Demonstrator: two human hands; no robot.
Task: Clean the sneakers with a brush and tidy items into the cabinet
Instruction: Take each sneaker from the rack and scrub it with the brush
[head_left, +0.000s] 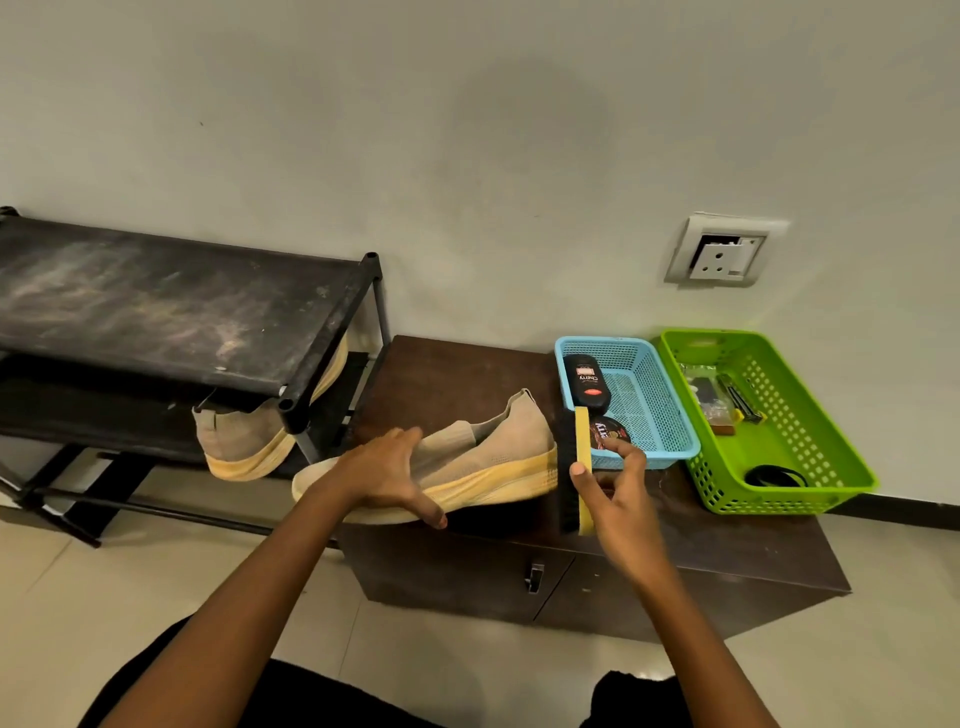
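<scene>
A beige knit sneaker with a yellow sole (488, 457) lies on its side over the front left of the low brown cabinet (727, 551). My left hand (387, 470) grips its toe end, thumb under the sole. My right hand (613, 493) holds a brush (574, 467) with a yellow back and black bristles, upright at the sneaker's heel, bristles facing the shoe. The second sneaker (244, 441) hangs heel-out from the black shoe rack (171, 306) on the left.
A blue basket (649, 395) on the cabinet holds a black polish bottle (586, 382) and a round polish tin (609, 431). Beside it a green basket (810, 441) holds small items. A wall socket (722, 252) sits above. Cabinet doors with a handle (535, 577) face me.
</scene>
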